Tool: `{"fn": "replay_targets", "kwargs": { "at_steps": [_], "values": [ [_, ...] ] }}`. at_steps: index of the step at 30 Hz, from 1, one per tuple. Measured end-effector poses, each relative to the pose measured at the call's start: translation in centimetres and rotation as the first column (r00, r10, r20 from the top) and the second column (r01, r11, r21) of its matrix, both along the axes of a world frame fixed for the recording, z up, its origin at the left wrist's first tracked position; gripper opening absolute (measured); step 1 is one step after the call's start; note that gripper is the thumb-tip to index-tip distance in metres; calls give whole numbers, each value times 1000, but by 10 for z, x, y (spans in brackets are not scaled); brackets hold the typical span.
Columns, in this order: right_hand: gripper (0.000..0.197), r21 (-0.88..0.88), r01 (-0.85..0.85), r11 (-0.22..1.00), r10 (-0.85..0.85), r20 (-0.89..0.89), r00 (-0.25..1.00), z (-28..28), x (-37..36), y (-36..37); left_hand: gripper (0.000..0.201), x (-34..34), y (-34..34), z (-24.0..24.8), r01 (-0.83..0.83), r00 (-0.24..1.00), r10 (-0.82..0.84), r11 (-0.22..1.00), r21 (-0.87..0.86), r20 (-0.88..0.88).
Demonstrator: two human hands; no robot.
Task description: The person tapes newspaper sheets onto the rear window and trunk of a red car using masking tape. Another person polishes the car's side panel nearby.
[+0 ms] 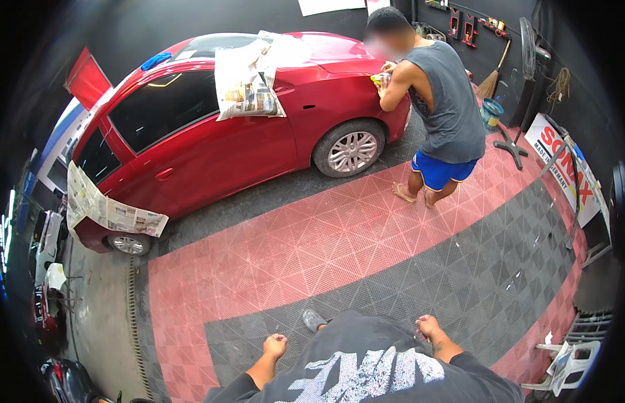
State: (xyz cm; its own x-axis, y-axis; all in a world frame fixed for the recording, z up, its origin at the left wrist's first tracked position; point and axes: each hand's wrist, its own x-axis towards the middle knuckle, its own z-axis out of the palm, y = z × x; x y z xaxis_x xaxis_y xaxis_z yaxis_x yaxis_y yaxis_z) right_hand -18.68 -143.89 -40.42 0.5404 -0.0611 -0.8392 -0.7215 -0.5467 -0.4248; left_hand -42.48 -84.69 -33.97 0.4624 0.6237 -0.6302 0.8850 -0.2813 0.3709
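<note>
My left hand [275, 346] hangs low in front of me, left of my dark shirt, its fingers curled in and nothing seen in them. On the other side, my right hand [428, 326] is curled in the same loose way, also with no object showing. Both are well apart from the red car [225, 151] that stands across the far left. Newspaper sheets [248, 87] cover its windshield pillar, and more newspaper [117, 213] is fixed round the rear corner. A blue cloth [156, 61] lies on the roof.
A barefoot person [440, 101] in a grey sleeveless top bends over the car's front, hands on a small yellow-green item. Behind stand a fan [527, 54], a broom [490, 84] and a bucket [490, 113]. A white plastic chair [571, 366] is at right. Red and grey tiles [312, 235] cover the floor.
</note>
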Motion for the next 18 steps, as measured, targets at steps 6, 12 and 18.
{"fn": "replay_targets", "kwargs": {
  "at_steps": [6,12,18],
  "values": [
    [46,12,46,999,-46,-7,999,-7,-12,-8,31,7,-7,-3,32,999,-32,999,4,27],
    [42,15,74,997,-74,-30,997,-17,-23,-22,30,22,-16,10,78,997,-78,997,15,27],
    [34,50,111,993,-111,13,994,-30,-35,-32,30,24,-18,14,97,995,-98,995,23,25]
  ]
}}
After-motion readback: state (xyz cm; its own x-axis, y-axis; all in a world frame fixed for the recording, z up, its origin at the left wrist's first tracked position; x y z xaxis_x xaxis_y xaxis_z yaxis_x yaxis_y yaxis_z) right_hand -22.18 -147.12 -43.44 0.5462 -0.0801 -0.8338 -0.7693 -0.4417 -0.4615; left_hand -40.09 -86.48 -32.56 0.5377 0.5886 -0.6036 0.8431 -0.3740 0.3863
